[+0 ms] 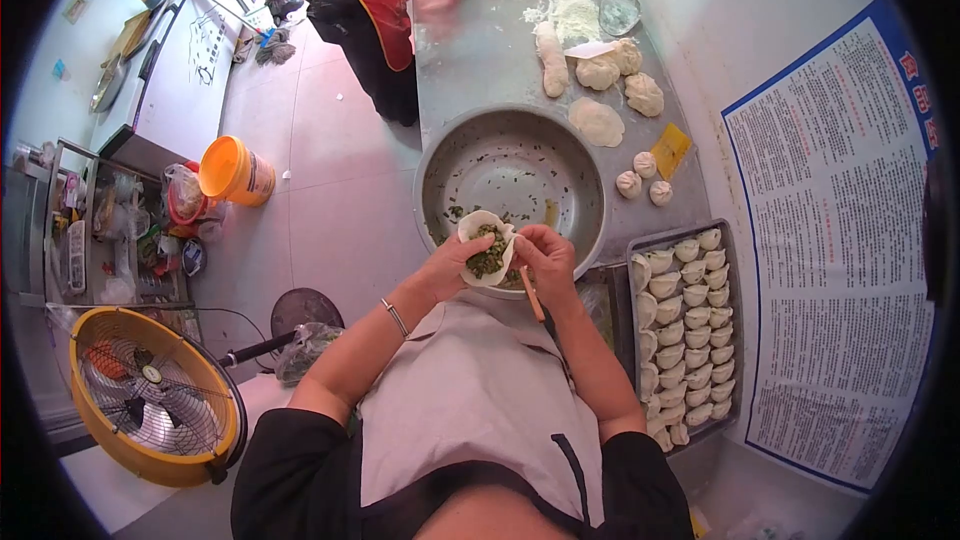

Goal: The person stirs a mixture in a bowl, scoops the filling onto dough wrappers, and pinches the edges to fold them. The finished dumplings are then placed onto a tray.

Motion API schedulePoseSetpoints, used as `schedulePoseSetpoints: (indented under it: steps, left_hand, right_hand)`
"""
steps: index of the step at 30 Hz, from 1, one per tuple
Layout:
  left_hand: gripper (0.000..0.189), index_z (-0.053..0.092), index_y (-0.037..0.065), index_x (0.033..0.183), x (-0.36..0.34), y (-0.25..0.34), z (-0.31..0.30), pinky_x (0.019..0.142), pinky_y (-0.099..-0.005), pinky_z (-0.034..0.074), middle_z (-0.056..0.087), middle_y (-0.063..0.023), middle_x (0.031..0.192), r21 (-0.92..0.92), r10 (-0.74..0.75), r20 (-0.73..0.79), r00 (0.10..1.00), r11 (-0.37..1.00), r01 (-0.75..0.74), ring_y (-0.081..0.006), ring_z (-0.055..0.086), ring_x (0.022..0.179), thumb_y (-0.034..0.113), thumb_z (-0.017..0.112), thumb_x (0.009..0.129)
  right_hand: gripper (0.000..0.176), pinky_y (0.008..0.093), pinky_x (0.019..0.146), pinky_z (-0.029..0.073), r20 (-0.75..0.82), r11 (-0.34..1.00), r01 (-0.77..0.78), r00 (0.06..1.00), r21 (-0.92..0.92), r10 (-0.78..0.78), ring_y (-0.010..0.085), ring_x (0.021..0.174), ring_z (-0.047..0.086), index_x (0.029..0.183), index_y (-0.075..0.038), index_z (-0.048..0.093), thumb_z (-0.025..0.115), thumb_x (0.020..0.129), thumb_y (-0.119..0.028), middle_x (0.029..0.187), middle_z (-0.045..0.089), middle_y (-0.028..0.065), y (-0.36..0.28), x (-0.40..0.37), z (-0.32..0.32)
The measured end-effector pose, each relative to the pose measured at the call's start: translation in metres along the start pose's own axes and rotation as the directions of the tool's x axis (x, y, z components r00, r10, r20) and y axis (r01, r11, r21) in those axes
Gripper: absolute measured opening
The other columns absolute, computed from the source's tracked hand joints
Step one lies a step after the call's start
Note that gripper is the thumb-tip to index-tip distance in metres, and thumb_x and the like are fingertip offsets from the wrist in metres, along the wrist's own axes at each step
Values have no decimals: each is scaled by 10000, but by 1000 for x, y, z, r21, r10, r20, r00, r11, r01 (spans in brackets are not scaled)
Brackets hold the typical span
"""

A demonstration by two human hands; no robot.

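Cupped in my left hand (450,265) is a round dough wrapper (472,224), its thumb resting over the edge. Chopped green filling (488,258) lies in the middle of the wrapper. My right hand (548,255) is closed, its fingertips at the wrapper's right edge. From under that hand sticks out an orange-brown stick-like handle (533,298); its other end is hidden. Both hands are over the near rim of a large metal basin (500,155), with bits of green filling stuck to its inside.
Right of the basin, a tray (737,340) holds rows of folded dumplings (695,330). Farther up the metal table (455,60) are dough pieces (597,70), flour (573,15) and round buns (644,165). A co-worker (375,20) rolls dough. A yellow fan (150,395) stands left.
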State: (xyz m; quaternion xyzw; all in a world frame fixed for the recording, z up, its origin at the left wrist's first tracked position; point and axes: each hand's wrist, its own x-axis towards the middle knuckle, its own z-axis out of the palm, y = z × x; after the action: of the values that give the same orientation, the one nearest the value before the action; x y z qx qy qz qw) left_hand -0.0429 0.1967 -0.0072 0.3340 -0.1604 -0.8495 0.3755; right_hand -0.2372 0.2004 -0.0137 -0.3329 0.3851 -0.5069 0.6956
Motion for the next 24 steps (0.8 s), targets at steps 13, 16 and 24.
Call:
schedulePoseSetpoints:
  steps: [13, 16, 24]
  left_hand:
    - [448, 461, 78, 1413, 4, 7, -4, 942, -312, 531, 587, -38, 1262, 257, -137, 102, 985, 960, 106, -134, 607, 1112, 317, 448, 1035]
    - [473, 470, 65, 1409, 0, 11, 0, 949, -313, 526, 607, -49, 1239, 309, -153, 101, 983, 944, 116, -141, 616, 1107, 349, 436, 1032]
    - [421, 560, 76, 1310, 15, 21, -27, 988, -361, 523, 650, -71, 1176, 454, -156, 223, 962, 890, 40, -179, 628, 1123, 376, 430, 1045]
  right_hand:
    - [207, 235, 674, 537, 47, 961, -90, 993, -260, 106, 79, 760, 643, 1090, -3, 689, 729, 904, -87, 900, 693, 21, -14, 10, 3]
    - [197, 230, 686, 550, 165, 893, 51, 986, -447, 26, 82, 780, 650, 1088, -1, 675, 706, 903, -62, 947, 692, 41, -11, 9, 0]
    - [160, 251, 700, 556, 200, 829, 57, 977, -557, 67, 92, 791, 649, 1054, 7, 666, 679, 919, -78, 923, 679, 39, -19, 17, 2]
